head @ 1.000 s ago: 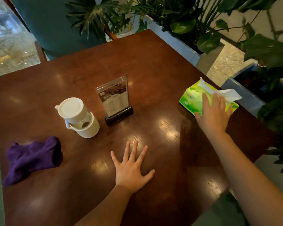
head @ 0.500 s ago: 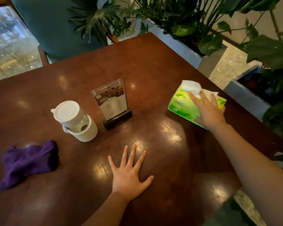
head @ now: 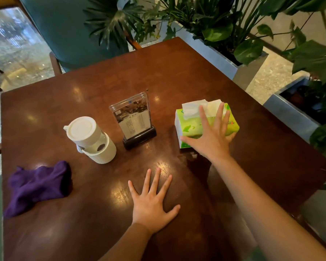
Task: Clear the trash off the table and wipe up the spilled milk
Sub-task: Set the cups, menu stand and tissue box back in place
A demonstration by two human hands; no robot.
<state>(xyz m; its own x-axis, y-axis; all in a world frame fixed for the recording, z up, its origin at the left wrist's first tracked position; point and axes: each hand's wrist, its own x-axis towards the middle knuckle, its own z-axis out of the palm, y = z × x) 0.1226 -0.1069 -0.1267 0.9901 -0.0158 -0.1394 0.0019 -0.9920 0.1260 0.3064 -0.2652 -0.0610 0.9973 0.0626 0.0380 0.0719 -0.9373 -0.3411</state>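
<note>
A green tissue pack (head: pixel 192 127) with a white tissue sticking out of its top lies right of the table's middle. My right hand (head: pixel 212 136) lies spread over it, thumb at its near left corner and fingers across its top, gripping it. My left hand (head: pixel 152 202) rests flat on the dark wooden table (head: pixel 177 72), fingers apart, holding nothing. A crumpled purple cloth (head: pixel 38 185) lies near the left edge. No milk spill or loose trash shows on the glossy top.
A white lidded cup (head: pixel 90 140) stands left of centre beside an acrylic menu stand (head: pixel 134 119) on a black base. Grey planters (head: pixel 224 59) with leafy plants line the right side. A teal chair (head: pixel 68 29) stands beyond the far edge.
My right hand has slid the tissue pack leftward from the right edge toward the menu stand. My left hand stays flat in place.
</note>
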